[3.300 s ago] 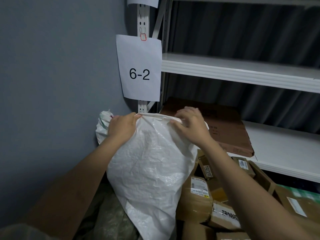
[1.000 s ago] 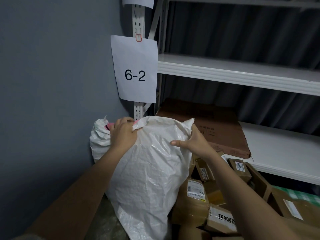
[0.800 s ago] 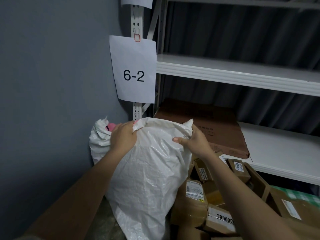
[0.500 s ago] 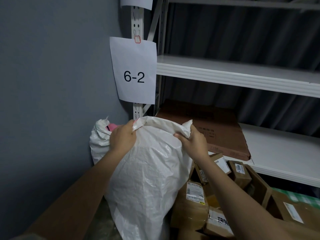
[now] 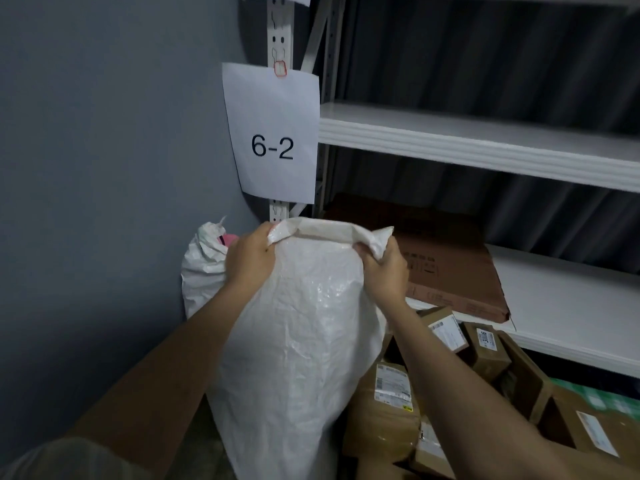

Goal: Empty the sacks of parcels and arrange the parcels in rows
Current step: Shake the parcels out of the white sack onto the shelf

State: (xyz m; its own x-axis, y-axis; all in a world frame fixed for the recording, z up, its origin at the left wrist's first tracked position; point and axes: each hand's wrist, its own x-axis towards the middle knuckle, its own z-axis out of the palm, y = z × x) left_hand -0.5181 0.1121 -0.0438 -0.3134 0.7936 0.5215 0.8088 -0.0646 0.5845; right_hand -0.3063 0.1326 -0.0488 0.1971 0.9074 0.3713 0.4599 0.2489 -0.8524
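A tall white woven sack (image 5: 298,341) stands upright in front of me, its top edge rolled over. My left hand (image 5: 250,258) grips the left corner of that edge and my right hand (image 5: 384,268) grips the right corner, both with fingers curled round the fabric. What is inside the sack is hidden. To the right of the sack lies a pile of brown cardboard parcels (image 5: 391,403) with white labels, reaching to the frame's right edge.
A second white sack (image 5: 201,271) with something pink at its mouth leans on the grey wall behind. White metal shelves (image 5: 485,147) rise at the right; a flat brown carton (image 5: 446,265) lies on the lower shelf. A paper sign (image 5: 273,133) reads 6-2.
My right hand went from lying against the sack's side to gripping its top right corner. The top edge is now rolled over and pulled taut between both hands.
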